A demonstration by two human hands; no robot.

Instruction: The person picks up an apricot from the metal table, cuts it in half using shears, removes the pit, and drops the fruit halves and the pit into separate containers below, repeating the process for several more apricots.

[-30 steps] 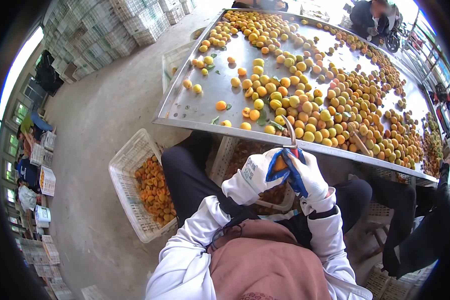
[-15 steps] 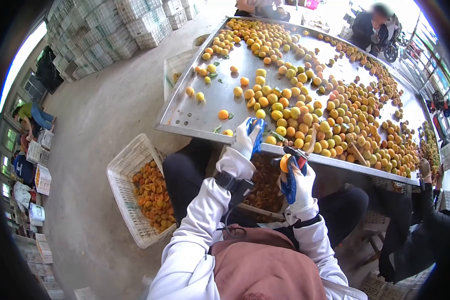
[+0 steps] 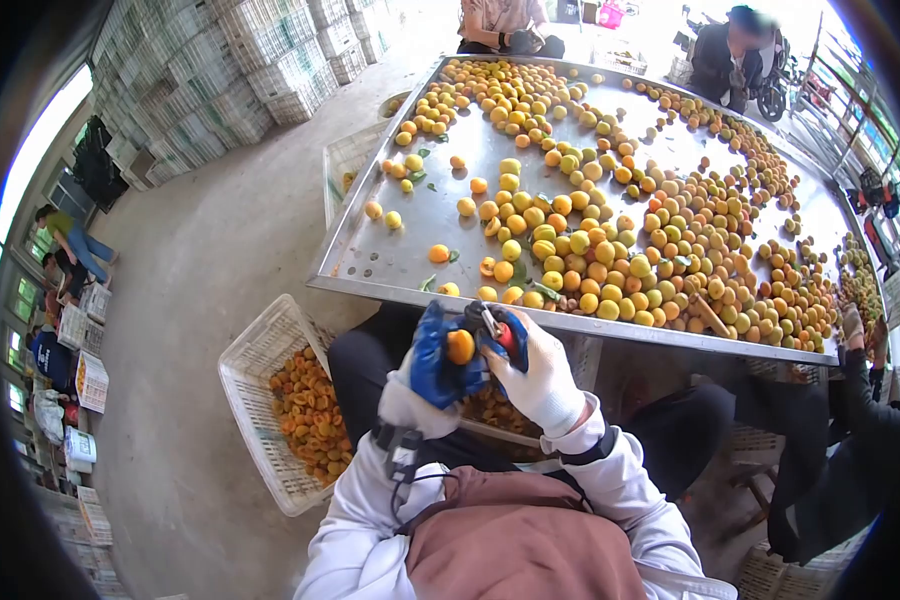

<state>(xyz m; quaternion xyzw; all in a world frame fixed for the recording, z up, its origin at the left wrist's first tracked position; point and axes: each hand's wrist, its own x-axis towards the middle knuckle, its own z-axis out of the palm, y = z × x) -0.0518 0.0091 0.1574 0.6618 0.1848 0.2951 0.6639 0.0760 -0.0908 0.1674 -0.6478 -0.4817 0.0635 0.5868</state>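
My left hand [image 3: 430, 362], in a white glove with blue coating, is closed around an orange apricot [image 3: 460, 346]. My right hand [image 3: 535, 375], gloved alike, grips what look like pruning shears [image 3: 492, 322] with a red and black handle. Their metal end lies against or right beside the apricot; exact contact is hidden by the fingers. Both hands meet in front of the near edge of a metal table [image 3: 410, 288], above a crate [image 3: 505, 432] of cut fruit between my legs. Many whole apricots [image 3: 610, 270] cover the table.
A white crate [image 3: 242, 370] of halved apricots stands on the floor at my left. Stacked crates [image 3: 185, 75] fill the back left. People sit at the table's far side, and a co-worker's gloved hand [image 3: 852, 325] is at its right edge. A wooden stick [image 3: 708, 315] lies among the fruit.
My left hand has come back from the table edge, down and to the left, and now holds an apricot. My right hand has moved left with the shears, bringing the hands together.
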